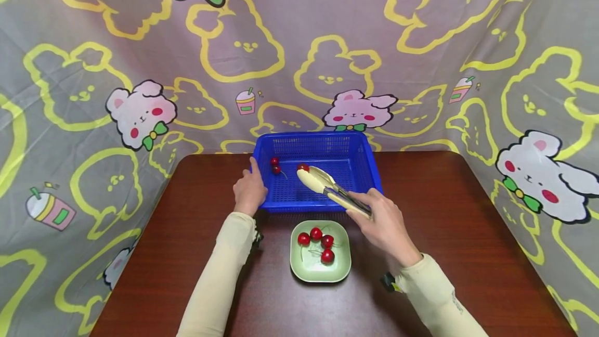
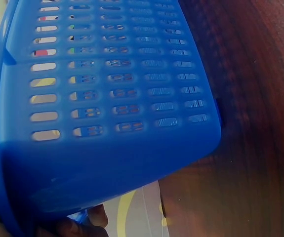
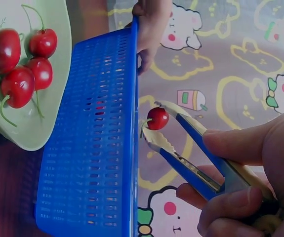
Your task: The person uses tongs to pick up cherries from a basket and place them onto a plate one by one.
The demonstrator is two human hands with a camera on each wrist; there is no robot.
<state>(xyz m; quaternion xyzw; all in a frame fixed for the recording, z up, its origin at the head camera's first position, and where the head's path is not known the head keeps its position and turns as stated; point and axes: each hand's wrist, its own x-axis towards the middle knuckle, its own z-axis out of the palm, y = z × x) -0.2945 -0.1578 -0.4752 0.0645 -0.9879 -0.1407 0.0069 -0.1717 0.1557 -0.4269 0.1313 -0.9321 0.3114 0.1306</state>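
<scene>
Right hand (image 1: 381, 217), fingers (image 3: 236, 203) curled round tongs (image 1: 314, 181) pinching cherry (image 3: 158, 118); left hand (image 1: 249, 191) grips basket (image 1: 304, 205) rim, seemingly steadying it near far counter (image 1: 435, 186) edge.

Blue basket (image 1: 313, 206) walls block low passes; left hand (image 1: 250, 191) obstructs left rim, tongs (image 1: 313, 182) the middle. Room on worktop (image 1: 458, 217) at far right.

Basket (image 2: 107, 163) cropped in left wrist view, left fingers (image 2: 98, 216) partly hidden
</scene>
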